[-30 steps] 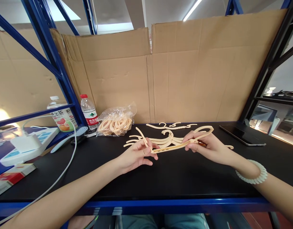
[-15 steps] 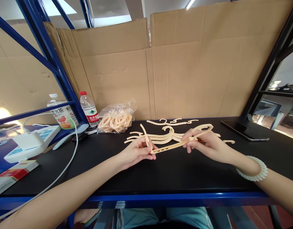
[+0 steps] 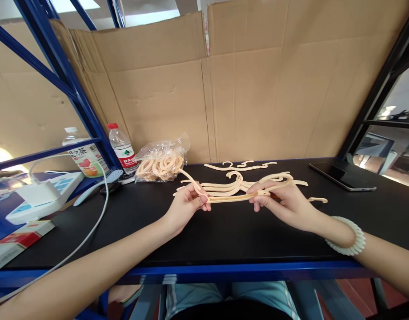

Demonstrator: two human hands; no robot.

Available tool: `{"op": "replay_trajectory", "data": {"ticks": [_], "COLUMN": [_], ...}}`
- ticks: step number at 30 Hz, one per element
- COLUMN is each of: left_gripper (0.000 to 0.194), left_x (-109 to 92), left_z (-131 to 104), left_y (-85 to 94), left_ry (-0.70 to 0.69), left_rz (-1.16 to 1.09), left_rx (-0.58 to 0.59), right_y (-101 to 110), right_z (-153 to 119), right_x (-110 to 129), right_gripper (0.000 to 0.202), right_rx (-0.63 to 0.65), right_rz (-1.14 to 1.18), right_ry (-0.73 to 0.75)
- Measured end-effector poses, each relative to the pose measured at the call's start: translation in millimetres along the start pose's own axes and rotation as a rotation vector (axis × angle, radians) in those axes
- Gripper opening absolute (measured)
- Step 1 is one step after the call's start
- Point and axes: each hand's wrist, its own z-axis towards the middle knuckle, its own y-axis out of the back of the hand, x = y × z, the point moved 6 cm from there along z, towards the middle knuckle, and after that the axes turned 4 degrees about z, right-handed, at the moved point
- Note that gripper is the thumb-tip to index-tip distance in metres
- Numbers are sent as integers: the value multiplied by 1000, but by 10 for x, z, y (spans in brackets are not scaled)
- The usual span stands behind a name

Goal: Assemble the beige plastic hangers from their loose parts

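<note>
Between my two hands a cream plastic folding hanger (image 3: 231, 198) is held just above the black tabletop, its thin bar running roughly level. My left hand (image 3: 187, 206) pinches one end, where a slim arm sticks up and to the left. Thumb and fingers of my right hand (image 3: 286, 202) close around the other end, beside a rounded loop part; the joint there is partly covered by the fingers. Just behind lie stacked cream hangers (image 3: 221, 192) with a curved hook at the middle. Farther back rest loose hanger pieces (image 3: 239, 167).
A clear bag of cream loops (image 3: 161, 168) sits at the back left beside a red-capped water bottle (image 3: 124, 151). Left of it are a hairbrush (image 3: 98, 187), a power strip (image 3: 58, 195) with a white cable, and a small box (image 3: 21, 242). A tablet (image 3: 341, 176) lies right. Cardboard (image 3: 258, 89) walls the back.
The hanger's bar has turned from slanting to nearly level as my left hand rose slightly. Its left arm now leans farther left. The view has tipped a little downward.
</note>
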Motion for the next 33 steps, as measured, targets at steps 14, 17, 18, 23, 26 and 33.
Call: {"op": "replay_trajectory", "data": {"ticks": [14, 17, 18, 23, 26, 33], "left_gripper": [26, 29, 30, 30, 27, 14], "left_x": [0, 4, 5, 2, 15, 95], "left_z": [14, 17, 20, 46, 56, 34], "left_y": [2, -40, -53, -44, 45, 142], "left_ry": [-24, 0, 10, 18, 13, 188], "left_rz": [8, -2, -15, -122, -200, -140], "left_rx": [-37, -13, -15, -86, -160, -252], "right_y": [58, 95, 100, 115, 137, 102], "right_z": [-8, 6, 10, 29, 38, 58], "right_x": [-65, -141, -179, -356, -413, -429], "right_gripper": [35, 32, 29, 32, 34, 13], "right_rx": [-203, -263, -270, -247, -206, -61], "right_rz": [82, 126, 165, 240, 75, -429], "right_ry": [-146, -206, -232, -299, -282, -229]}}
